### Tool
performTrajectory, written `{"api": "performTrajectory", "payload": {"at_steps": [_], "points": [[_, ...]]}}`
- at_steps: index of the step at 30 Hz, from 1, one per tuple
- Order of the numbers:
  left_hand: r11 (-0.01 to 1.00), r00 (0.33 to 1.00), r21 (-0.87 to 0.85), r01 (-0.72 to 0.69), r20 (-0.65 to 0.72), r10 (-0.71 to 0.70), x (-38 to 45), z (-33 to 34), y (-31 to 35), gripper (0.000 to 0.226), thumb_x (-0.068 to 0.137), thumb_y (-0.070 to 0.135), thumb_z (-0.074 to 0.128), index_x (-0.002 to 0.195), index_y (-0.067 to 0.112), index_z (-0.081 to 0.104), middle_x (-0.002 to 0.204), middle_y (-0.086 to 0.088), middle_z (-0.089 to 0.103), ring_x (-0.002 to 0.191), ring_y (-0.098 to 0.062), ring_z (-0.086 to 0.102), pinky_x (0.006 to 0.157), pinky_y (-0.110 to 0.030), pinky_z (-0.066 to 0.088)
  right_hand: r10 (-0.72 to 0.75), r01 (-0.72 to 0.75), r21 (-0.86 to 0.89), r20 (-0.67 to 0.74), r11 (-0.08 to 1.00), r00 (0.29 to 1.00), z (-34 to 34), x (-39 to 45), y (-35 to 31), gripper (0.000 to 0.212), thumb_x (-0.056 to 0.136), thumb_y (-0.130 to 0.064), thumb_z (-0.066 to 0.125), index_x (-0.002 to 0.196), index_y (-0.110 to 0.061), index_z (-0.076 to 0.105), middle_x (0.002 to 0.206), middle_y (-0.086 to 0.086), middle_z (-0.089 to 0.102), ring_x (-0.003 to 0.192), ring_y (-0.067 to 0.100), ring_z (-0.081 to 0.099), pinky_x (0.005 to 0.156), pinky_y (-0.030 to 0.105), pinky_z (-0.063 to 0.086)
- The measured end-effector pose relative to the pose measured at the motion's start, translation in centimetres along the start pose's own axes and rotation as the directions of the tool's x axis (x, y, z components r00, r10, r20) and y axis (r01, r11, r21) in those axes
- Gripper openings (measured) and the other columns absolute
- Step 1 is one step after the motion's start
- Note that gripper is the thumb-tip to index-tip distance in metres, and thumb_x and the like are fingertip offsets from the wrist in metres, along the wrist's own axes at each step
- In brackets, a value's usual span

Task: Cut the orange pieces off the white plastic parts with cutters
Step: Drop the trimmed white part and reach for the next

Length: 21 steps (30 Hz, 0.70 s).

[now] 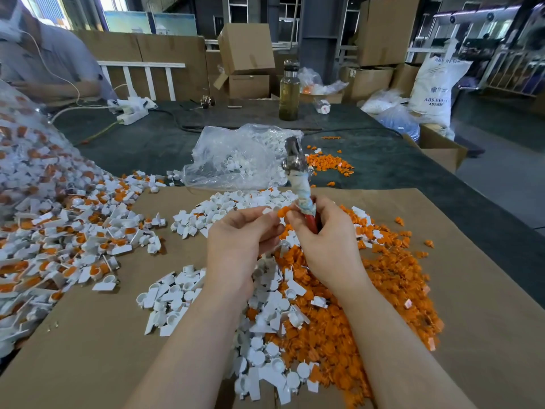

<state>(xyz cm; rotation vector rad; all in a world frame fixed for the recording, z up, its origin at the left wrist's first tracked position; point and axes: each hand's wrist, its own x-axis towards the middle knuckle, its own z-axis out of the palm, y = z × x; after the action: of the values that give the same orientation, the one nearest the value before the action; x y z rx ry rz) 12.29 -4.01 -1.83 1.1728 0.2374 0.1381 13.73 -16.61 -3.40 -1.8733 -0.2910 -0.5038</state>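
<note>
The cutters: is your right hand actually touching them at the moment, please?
Touching. The head view shows the right hand wrapped round the cutters' red handle.

Both forearms extended forward, bare. Left hand [239,231] fingers curled, pinching a small piece at the fingertips. Right hand [327,234] gripping the cutters [298,178], head pointing up, hands nearly touching.

At centre frame the right hand [327,231] grips the cutters [298,178] by their red handles, metal head pointing up. Just beside it, the left hand [239,234] pinches an orange piece [283,211] at its fingers [265,219]. Below lie a heap of orange pieces [354,314] and white parts [265,343] on cardboard [88,349] covering the worktop [383,160]. Uncut parts [59,225] fill the left of the frame.
</note>
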Motion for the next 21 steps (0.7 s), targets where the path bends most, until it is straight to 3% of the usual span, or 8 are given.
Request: {"api": "performTrajectory", "payload": {"at_steps": [4, 10, 21], "points": [[1.0, 1.0, 0.009, -0.01, 0.015, 0.01, -0.27, 0.35, 0.07, 0.009, 0.083, -0.001, 0.073, 0.09, 0.003, 0.071, 0.074, -0.015, 0.074, 0.066, -0.019, 0.074, 0.059, -0.023, 0.059, 0.006, -0.007, -0.024, -0.044, 1.0, 0.999, 0.11, 0.06, 0.17, 0.009, 0.092, -0.026, 0.065, 0.095, -0.03, 0.058, 0.079, -0.016, 0.063, 0.075, -0.002, 0.06, 0.061, 0.012, 0.045], [0.998, 0.998, 0.033, -0.049, 0.035, 0.048, -0.54, 0.68, 0.06, 0.007, 0.08, -0.001, 0.076, 0.082, 0.005, 0.073, 0.073, -0.016, 0.074, 0.067, -0.02, 0.074, 0.056, -0.021, 0.055, -0.012, 0.005, -0.065, -0.109, 0.998, 0.994, 0.05, 0.11, 0.42, 0.011, 0.091, -0.025, 0.067, 0.098, -0.018, 0.061, 0.075, -0.016, 0.061, 0.07, -0.004, 0.059, 0.058, 0.011, 0.042], [0.955, 0.976, 0.206, -0.212, -0.002, 0.217, -0.44, 0.79, -0.54, 0.008, 0.079, 0.004, 0.079, 0.078, 0.012, 0.076, 0.068, -0.004, 0.074, 0.066, -0.02, 0.073, 0.059, -0.019, 0.055, -0.025, 0.011, -0.115, -0.123, 0.993, 0.992, 0.14, -0.02, 0.36, 0.014, 0.089, -0.02, 0.07, 0.094, -0.026, 0.059, 0.074, -0.017, 0.062, 0.07, 0.0, 0.06, 0.058, 0.014, 0.046]]}}
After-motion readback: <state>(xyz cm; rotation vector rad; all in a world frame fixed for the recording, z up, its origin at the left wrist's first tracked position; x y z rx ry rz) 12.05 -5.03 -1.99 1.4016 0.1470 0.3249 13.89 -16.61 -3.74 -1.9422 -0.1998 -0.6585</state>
